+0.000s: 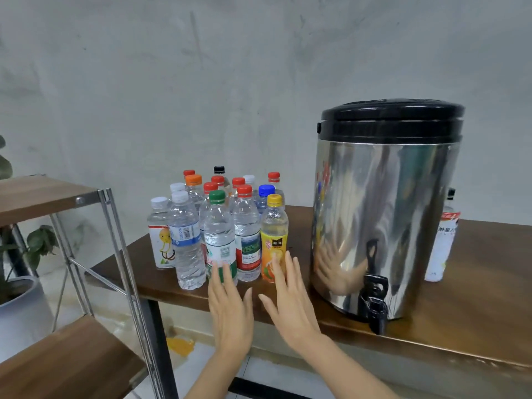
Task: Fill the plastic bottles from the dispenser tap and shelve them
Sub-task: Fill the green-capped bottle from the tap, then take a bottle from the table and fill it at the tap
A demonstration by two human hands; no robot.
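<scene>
Two bare hands reach out from 6 o'clock. The left hand (230,312) is flat, palm down. Its grip is spread, with nothing in it. The right hand (290,306) is just beside it at 3 o'clock. Its grip is spread too and holds nothing.

A shelf (57,355) with brown boards and metal legs stands at 9 o'clock of the hands, near the left end of the table (460,312).

The left fingers (223,276) lie in front of the bottom of the green-cap bottle (220,240). The right fingers (277,269) lie in front of the bottom of the yellow-cap bottle (273,234). The fingers are blurry, so I cannot tell if they touch.

These two stand at the front of a bunch of bottles (185,240). All are upright on the table with caps on, at 12 o'clock of the hands.

The black tap (375,300) is at 3 o'clock of the right hand, low on the shiny dispenser (385,211). It hangs over the table's front edge. The dispenser has a black lid (391,119).

A white bottle (440,249) peeks out behind the dispenser at 3 o'clock. A plant (37,243) in a pot (20,306) sits far off at 9 o'clock. A grey wall (230,67) is at the back.
</scene>
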